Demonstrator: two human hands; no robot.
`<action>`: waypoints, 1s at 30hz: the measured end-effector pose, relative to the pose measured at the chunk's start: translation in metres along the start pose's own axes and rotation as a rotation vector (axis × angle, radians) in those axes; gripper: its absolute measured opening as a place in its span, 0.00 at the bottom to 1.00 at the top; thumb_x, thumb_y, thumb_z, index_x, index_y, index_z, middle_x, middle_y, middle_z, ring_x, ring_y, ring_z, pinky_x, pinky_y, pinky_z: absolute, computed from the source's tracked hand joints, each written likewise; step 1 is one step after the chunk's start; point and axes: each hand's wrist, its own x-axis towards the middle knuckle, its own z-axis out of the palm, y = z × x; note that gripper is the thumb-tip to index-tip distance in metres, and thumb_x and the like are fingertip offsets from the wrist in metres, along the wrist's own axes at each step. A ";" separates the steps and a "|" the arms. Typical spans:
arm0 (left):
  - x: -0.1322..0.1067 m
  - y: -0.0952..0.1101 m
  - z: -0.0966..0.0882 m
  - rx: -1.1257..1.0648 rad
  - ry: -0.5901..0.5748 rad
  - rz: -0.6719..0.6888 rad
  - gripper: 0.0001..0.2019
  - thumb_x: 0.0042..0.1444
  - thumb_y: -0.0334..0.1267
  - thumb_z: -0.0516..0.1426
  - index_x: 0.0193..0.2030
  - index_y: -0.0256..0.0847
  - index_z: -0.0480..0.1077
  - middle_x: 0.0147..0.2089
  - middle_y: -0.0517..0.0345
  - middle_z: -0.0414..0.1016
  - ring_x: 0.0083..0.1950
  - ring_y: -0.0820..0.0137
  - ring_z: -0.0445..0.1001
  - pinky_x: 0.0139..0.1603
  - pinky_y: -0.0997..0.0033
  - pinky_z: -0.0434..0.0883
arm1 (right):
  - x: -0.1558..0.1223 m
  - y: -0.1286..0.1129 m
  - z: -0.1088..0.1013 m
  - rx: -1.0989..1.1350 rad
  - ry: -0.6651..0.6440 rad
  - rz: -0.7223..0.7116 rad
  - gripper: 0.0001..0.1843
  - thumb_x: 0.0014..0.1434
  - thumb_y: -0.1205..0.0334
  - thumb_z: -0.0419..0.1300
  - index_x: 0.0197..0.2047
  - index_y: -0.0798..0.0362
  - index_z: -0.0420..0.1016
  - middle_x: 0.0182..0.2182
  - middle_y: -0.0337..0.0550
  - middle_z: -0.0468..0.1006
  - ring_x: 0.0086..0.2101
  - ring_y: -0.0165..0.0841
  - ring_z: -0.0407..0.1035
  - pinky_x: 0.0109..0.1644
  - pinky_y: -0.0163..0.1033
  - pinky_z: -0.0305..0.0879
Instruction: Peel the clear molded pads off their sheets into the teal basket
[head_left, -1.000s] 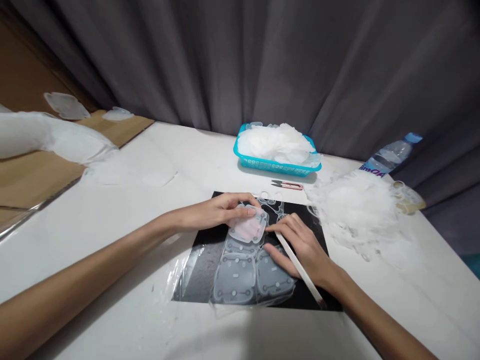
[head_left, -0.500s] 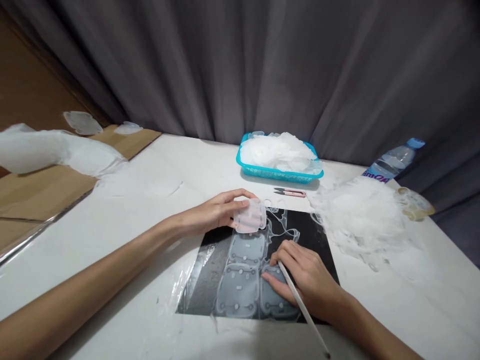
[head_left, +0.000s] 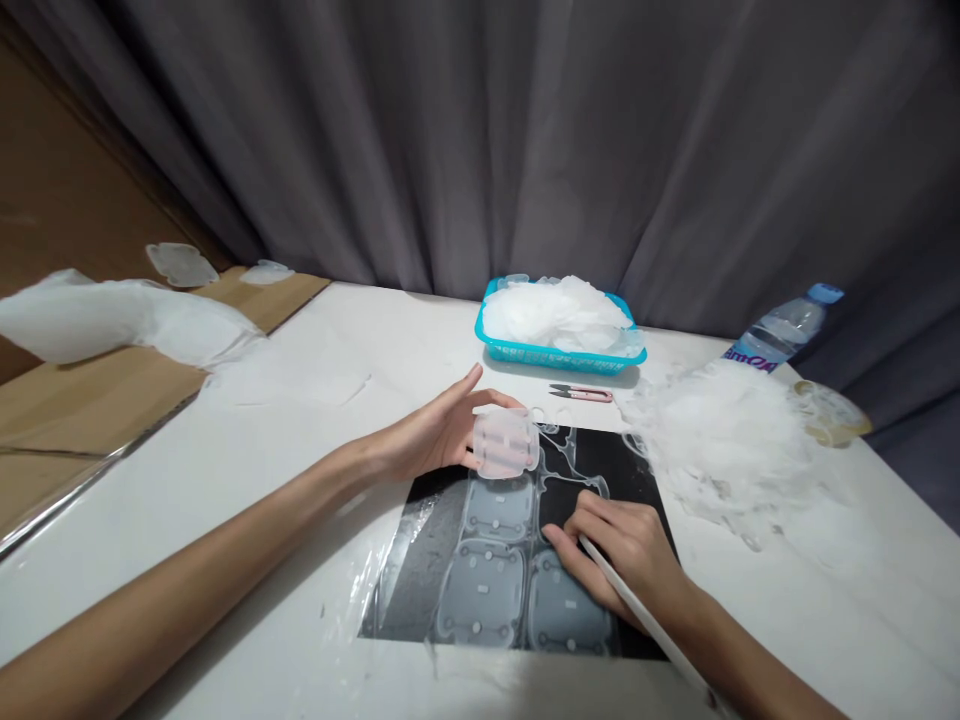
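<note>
A sheet of joined translucent plastic pieces (head_left: 495, 570) lies on a black mat (head_left: 427, 560) on the white table. My left hand (head_left: 442, 430) pinches one loose translucent plastic piece (head_left: 506, 443) and holds it just above the sheet's far end. My right hand (head_left: 626, 560) rests on the sheet's right side, fingers curled round a thin white stick-like tool (head_left: 652, 625) that runs back toward my wrist.
A blue basket (head_left: 559, 352) of translucent pieces stands at the back, pink snips (head_left: 581, 393) in front of it. A heap of plastic scraps (head_left: 720, 430), a water bottle (head_left: 780, 330) and a tape roll (head_left: 829, 412) are at the right. Cardboard and white bags (head_left: 112, 315) lie left.
My left hand has lifted one plastic piece off the sheet's far end. My right hand slid back along the sheet toward me. The view tilted down slightly.
</note>
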 end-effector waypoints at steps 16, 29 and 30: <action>0.006 -0.022 0.026 -0.080 -0.085 0.032 0.32 0.70 0.65 0.45 0.59 0.37 0.69 0.59 0.36 0.77 0.62 0.49 0.75 0.58 0.49 0.73 | 0.006 0.007 -0.006 0.337 0.017 0.384 0.06 0.69 0.57 0.61 0.43 0.50 0.75 0.35 0.40 0.72 0.33 0.32 0.70 0.39 0.37 0.65; 0.010 -0.027 0.026 -0.058 -0.080 0.058 0.30 0.70 0.63 0.47 0.57 0.39 0.72 0.54 0.41 0.79 0.57 0.55 0.77 0.58 0.51 0.75 | 0.014 0.007 -0.015 0.496 0.051 0.538 0.11 0.70 0.57 0.59 0.36 0.51 0.75 0.32 0.36 0.69 0.30 0.29 0.64 0.35 0.36 0.58; 0.010 -0.027 0.026 -0.053 -0.077 0.057 0.29 0.70 0.62 0.47 0.57 0.39 0.72 0.54 0.41 0.80 0.56 0.55 0.78 0.58 0.51 0.75 | 0.014 0.007 -0.015 0.493 0.055 0.544 0.11 0.70 0.57 0.59 0.36 0.51 0.75 0.32 0.36 0.69 0.30 0.29 0.65 0.35 0.36 0.58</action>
